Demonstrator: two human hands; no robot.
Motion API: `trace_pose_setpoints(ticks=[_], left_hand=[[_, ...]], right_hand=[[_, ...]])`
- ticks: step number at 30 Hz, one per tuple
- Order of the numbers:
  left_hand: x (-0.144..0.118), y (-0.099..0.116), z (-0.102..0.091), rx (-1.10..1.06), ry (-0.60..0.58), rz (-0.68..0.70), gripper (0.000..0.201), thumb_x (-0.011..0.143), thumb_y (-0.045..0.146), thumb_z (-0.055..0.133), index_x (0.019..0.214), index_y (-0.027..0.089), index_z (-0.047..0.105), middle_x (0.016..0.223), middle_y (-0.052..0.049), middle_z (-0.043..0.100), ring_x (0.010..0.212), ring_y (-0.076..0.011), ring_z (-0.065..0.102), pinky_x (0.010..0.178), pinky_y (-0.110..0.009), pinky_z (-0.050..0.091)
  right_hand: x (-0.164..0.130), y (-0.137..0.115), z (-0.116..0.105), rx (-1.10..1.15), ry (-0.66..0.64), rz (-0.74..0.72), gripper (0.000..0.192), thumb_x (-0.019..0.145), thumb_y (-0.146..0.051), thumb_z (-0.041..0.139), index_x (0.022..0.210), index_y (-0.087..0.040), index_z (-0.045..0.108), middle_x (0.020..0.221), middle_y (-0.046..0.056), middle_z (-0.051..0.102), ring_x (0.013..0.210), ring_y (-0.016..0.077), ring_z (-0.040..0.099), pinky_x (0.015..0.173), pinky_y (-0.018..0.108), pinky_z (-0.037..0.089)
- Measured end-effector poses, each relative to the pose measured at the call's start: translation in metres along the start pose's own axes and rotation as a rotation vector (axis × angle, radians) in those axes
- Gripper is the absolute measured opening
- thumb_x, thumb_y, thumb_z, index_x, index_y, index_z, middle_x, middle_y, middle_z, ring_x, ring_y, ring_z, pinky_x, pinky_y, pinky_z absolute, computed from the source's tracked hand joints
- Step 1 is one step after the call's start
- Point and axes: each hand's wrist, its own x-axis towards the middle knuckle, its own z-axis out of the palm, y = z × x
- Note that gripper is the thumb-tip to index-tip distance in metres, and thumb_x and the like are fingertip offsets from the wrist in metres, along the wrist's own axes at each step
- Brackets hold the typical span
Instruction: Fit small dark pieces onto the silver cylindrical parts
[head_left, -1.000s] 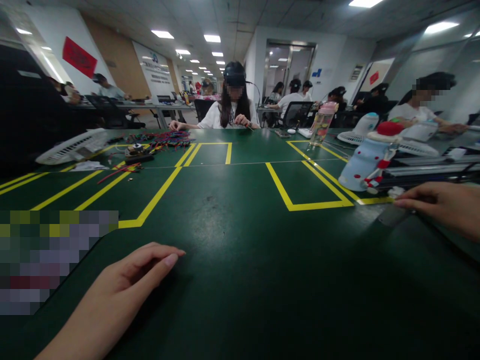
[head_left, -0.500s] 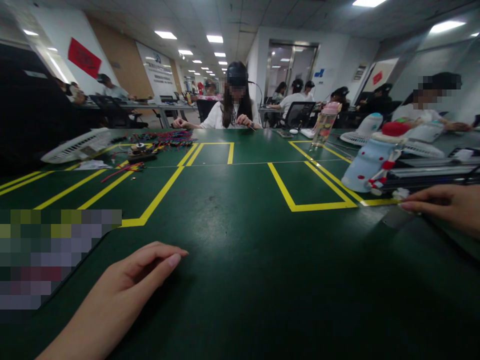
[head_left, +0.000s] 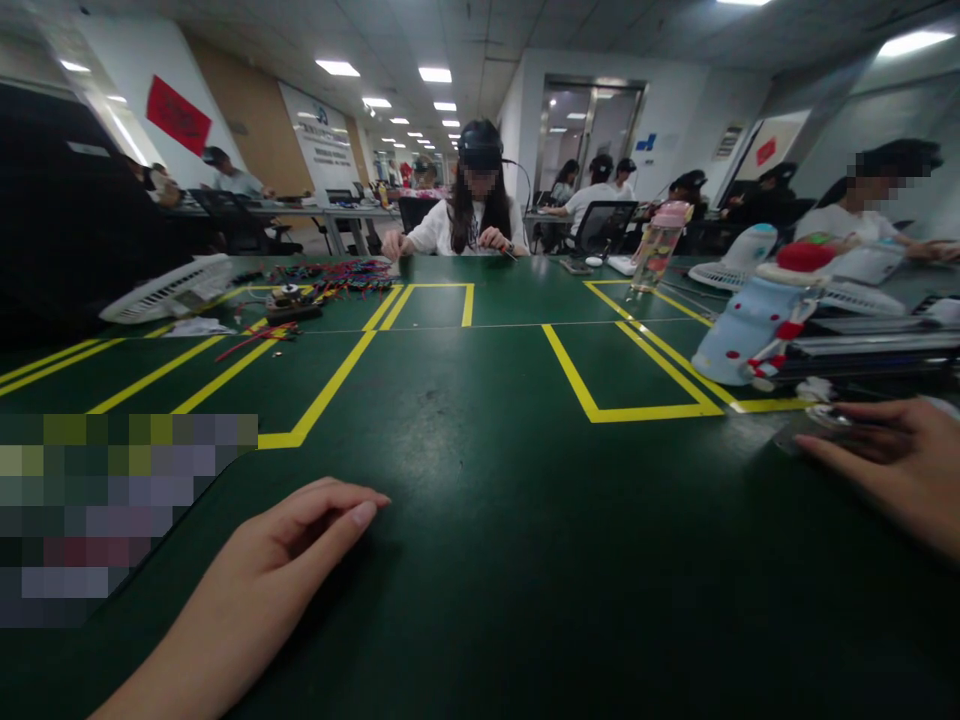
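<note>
My left hand (head_left: 300, 545) is over the green table (head_left: 465, 560) at lower left. Its thumb and forefinger come together at the tips, and nothing shows between them. At the right edge, my right hand (head_left: 892, 455) is around a small clear container (head_left: 795, 432), thumb on the near side and forefinger on the far side. What lies inside the container is too dark to make out. A crumpled white piece (head_left: 814, 389) sits just behind it. Close by stands a light-blue bottle (head_left: 724, 340) with a red top and a red-and-white strap, tilted in this view.
Yellow tape (head_left: 337, 388) marks outlines on the table. At the back left are a white fan (head_left: 169, 290), red and dark wires (head_left: 352, 277) and a small device (head_left: 292, 300). A pink-lidded bottle (head_left: 658, 250) stands back right. Across the table sits a co-worker (head_left: 480, 215).
My right hand has moved lower, its thumb and forefinger going from a pinch to wider apart around the clear container. My left hand keeps its pose. The view has shifted slightly.
</note>
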Motion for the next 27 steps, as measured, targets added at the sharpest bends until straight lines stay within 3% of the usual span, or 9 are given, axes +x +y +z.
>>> trace_pose_setpoints(ticks=[2,4,8,11,15,22,27], left_hand=[[0.001,-0.004,0.000,0.006,-0.004,-0.003,0.039,0.083,0.058,0.054,0.097,0.026,0.070,0.096,-0.001,0.072,0.090,-0.0249,0.063,0.088,-0.034,0.046],[0.002,-0.009,0.000,0.014,-0.017,0.001,0.042,0.083,0.061,0.053,0.100,0.026,0.069,0.098,-0.001,0.072,0.092,-0.0252,0.063,0.089,-0.035,0.046],[0.002,-0.017,-0.001,0.025,-0.017,0.015,0.042,0.083,0.062,0.052,0.102,0.028,0.068,0.098,0.000,0.071,0.092,-0.0240,0.063,0.088,-0.034,0.046],[0.003,-0.018,-0.001,0.045,-0.012,0.051,0.038,0.084,0.060,0.053,0.100,0.029,0.068,0.100,0.001,0.071,0.094,-0.0234,0.063,0.086,-0.033,0.047],[0.003,-0.006,0.005,0.081,-0.044,0.140,0.032,0.087,0.054,0.053,0.098,0.028,0.069,0.100,0.000,0.071,0.095,-0.0227,0.064,0.085,-0.033,0.048],[-0.005,0.059,0.043,0.012,-0.192,0.498,0.025,0.091,0.031,0.054,0.113,0.030,0.067,0.098,0.000,0.064,0.083,-0.0148,0.060,0.072,-0.026,0.050],[-0.001,0.087,0.050,-0.069,-0.194,0.539,0.015,0.088,0.026,0.061,0.092,0.029,0.075,0.087,0.001,0.061,0.081,-0.0136,0.059,0.073,-0.025,0.047]], right_hand=[[-0.017,-0.035,0.003,0.134,-0.011,-0.007,0.054,0.067,-0.049,0.074,0.109,-0.022,0.054,0.106,0.012,0.064,0.085,0.0231,0.067,0.071,0.036,0.055],[-0.039,-0.078,0.009,0.371,-0.055,-0.145,0.051,0.069,-0.043,0.074,0.111,-0.024,0.053,0.111,0.009,0.062,0.091,0.0206,0.066,0.077,0.034,0.057],[-0.086,-0.162,0.027,0.685,-0.369,-0.540,0.037,0.079,-0.029,0.068,0.111,-0.027,0.050,0.114,0.005,0.060,0.099,0.0151,0.063,0.083,0.030,0.057],[-0.106,-0.199,0.034,0.761,-0.518,-0.697,0.034,0.080,-0.018,0.064,0.110,-0.026,0.049,0.115,0.002,0.059,0.101,0.0109,0.061,0.086,0.026,0.054],[-0.110,-0.208,0.038,0.814,-0.617,-0.747,0.039,0.081,-0.014,0.062,0.114,-0.027,0.047,0.120,0.001,0.056,0.105,0.0091,0.058,0.088,0.024,0.052],[-0.112,-0.203,0.049,0.905,-0.749,-0.469,0.047,0.078,-0.025,0.070,0.117,-0.026,0.044,0.110,0.001,0.062,0.100,0.0102,0.062,0.088,0.026,0.054],[-0.113,-0.205,0.046,0.911,-0.749,-0.474,0.045,0.077,-0.024,0.069,0.115,-0.024,0.044,0.106,0.001,0.063,0.096,0.0096,0.063,0.085,0.025,0.054]])
